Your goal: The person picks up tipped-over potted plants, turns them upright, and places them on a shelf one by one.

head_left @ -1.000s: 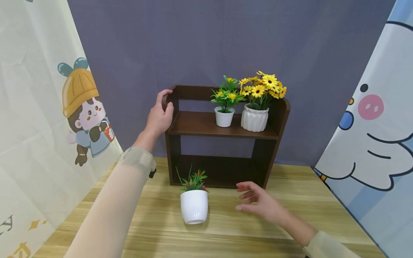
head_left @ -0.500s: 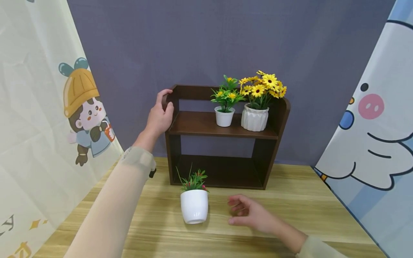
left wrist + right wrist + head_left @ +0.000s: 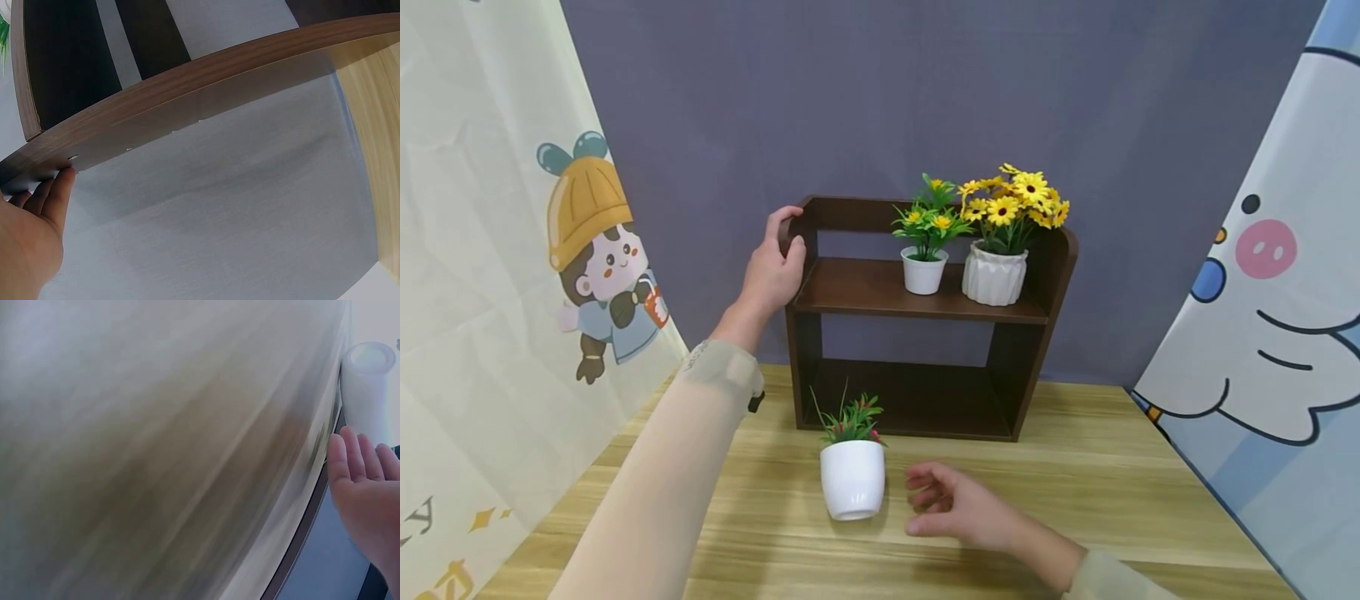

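Note:
My left hand point(image 3: 772, 271) grips the top of the left side panel of a dark brown wooden shelf point(image 3: 917, 312), thumb in front. In the left wrist view, its fingers reach the panel's outer face. A white flowerpot point(image 3: 852, 479) with green leaves and small red flowers lies on its side on the table, base toward me. Just right of it is my right hand point(image 3: 958, 507), fingers loosely bent and holding nothing. In the right wrist view, the fingers point toward the pale pot point(image 3: 369, 394).
On the upper shelf stand a small white pot point(image 3: 922, 273) with yellow-flowered greenery and a ribbed white pot point(image 3: 994, 277) of yellow daisies. The shelf stands toward the back of the wood-grain table point(image 3: 1075, 475). A grey-blue curtain point(image 3: 850, 100) hangs behind, with printed cloths either side.
My right hand has moved left and slightly toward me, closer to the lying flowerpot. The left hand has kept its hold on the shelf, and the pots have stayed in place.

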Tool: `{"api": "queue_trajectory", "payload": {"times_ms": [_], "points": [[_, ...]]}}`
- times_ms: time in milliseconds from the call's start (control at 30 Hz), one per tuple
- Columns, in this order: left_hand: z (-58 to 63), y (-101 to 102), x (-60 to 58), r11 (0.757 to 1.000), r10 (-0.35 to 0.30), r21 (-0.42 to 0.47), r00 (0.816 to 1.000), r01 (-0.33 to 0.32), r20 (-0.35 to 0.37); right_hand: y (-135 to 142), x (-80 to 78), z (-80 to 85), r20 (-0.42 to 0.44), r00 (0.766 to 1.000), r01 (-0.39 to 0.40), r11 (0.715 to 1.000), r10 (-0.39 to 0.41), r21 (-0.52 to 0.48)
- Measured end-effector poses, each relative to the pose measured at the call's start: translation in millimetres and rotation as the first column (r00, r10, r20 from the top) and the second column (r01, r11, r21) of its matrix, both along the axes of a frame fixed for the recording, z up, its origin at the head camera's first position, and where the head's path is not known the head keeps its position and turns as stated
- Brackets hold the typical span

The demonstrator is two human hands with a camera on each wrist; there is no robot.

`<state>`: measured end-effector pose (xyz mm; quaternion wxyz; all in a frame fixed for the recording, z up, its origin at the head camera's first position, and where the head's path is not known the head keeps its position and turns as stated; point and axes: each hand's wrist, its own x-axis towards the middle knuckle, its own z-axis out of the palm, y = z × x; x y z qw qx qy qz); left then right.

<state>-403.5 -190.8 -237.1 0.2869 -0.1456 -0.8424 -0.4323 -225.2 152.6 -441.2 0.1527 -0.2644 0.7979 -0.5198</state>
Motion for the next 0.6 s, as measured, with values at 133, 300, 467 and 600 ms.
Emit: {"api": "queue_trajectory", "payload": {"times_ms": [133,300,467,600], "points": [[-0.3,0,-1.2,1.0,-0.005,0.003,1.0,0.006,-0.005,-6,-0.1,0.9,0.015,1.0,0.0,1.0,0.0,-0.005],[-0.6,0,-1.0,1.0,-0.004,0.006,1.0,0.004,-0.008,-14,-1.6,-1.2,0.042,0.999,0.012,1.0,-0.013,0.008],[-0.7,1,-0.5,1.0,-0.002,0.006,1.0,0.002,-0.004,-22,-1.2,-3.9,0.065,0.998,0.026,0.999,-0.027,0.024],[0.0,1,0.2,1.0,0.0,0.007,1.0,0.0,-0.005,-28,0.0,-4.5,0.066,0.997,0.047,0.999,-0.049,0.021]]}}
